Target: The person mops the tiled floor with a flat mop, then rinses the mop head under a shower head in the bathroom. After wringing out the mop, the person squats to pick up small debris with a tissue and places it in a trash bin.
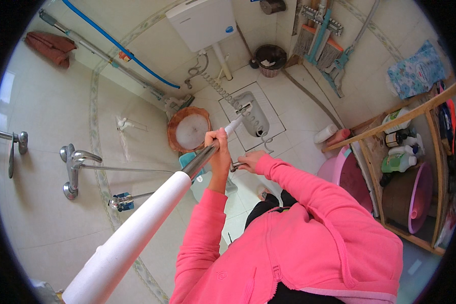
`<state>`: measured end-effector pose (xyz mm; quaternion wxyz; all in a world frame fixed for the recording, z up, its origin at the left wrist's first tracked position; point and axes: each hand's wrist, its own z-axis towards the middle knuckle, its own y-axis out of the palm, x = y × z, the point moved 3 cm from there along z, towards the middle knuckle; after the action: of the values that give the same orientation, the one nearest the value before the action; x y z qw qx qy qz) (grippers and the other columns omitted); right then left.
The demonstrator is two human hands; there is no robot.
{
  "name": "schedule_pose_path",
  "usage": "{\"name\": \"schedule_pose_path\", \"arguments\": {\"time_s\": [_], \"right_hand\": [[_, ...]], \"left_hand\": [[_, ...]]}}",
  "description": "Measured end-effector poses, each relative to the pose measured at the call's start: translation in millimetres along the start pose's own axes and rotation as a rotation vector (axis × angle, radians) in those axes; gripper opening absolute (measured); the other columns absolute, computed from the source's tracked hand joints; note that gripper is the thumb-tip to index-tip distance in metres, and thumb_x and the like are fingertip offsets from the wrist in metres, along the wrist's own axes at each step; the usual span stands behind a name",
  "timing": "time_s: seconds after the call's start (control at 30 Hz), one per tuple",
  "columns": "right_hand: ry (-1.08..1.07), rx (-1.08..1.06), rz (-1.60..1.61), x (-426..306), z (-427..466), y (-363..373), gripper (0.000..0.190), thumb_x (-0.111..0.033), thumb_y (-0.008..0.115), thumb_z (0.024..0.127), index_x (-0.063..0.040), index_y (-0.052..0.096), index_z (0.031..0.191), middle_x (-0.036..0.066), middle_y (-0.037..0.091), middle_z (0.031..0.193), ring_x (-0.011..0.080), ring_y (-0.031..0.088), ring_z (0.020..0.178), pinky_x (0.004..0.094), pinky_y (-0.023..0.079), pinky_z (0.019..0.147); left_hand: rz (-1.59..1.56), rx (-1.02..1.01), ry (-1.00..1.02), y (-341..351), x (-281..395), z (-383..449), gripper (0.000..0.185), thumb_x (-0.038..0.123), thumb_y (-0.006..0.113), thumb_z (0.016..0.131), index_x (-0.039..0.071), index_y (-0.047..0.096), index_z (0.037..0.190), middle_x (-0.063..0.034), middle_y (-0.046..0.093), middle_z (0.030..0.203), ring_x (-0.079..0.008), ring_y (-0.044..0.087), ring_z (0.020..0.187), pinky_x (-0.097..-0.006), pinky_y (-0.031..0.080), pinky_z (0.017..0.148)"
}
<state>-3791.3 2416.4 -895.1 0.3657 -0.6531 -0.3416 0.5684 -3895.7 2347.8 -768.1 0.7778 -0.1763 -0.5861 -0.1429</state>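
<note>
My left hand (218, 152) grips a long telescopic pole (136, 235), closed around it near the bare metal section. Its thick white part slants toward me at the lower left. The thinner white end (233, 126) points down over the squat toilet (256, 114). In my right hand (252, 161), just beside the left, is a small metal spray nozzle (235, 165). A grey coiled hose (228, 97) stretches across the toilet and its near end passes behind my right hand, where the join is hidden.
A brown basin (171, 133) of foamy water stands left of the toilet. Wall taps (73, 171) jut out at the left. At right are a wooden rack (364, 159) with bottles and pink tubs. Mops (323, 41) and a waste bin (270, 70) stand behind.
</note>
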Motion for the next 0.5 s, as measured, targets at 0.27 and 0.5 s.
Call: {"name": "schedule_pose_path", "arguments": {"time_s": [0.27,0.5], "right_hand": [[0.006,-0.04,-0.007,5.2,-2.8,2.0,0.034,-0.049,0.048,0.083,-0.018,0.054,0.095,0.01,0.06,0.076,0.0315,0.06,0.07,0.0437,0.047,0.06],[0.019,-0.084,-0.016,4.4,-2.6,-3.9,0.035,-0.05,0.047,0.084,-0.018,0.054,0.096,0.01,0.061,0.078,0.0314,0.06,0.073,0.0437,0.047,0.061]], "left_hand": [[0.036,0.016,0.029,-0.3,-7.0,-4.2,0.025,0.019,0.055,0.09,0.004,0.041,0.075,-0.0027,0.044,0.072,-0.0097,0.04,0.069,-0.0253,0.038,0.064],[0.009,0.023,0.046,0.4,-6.3,-6.5,0.024,0.017,0.055,0.09,0.004,0.041,0.075,-0.0024,0.043,0.069,-0.0095,0.04,0.067,-0.0254,0.039,0.064]]}}
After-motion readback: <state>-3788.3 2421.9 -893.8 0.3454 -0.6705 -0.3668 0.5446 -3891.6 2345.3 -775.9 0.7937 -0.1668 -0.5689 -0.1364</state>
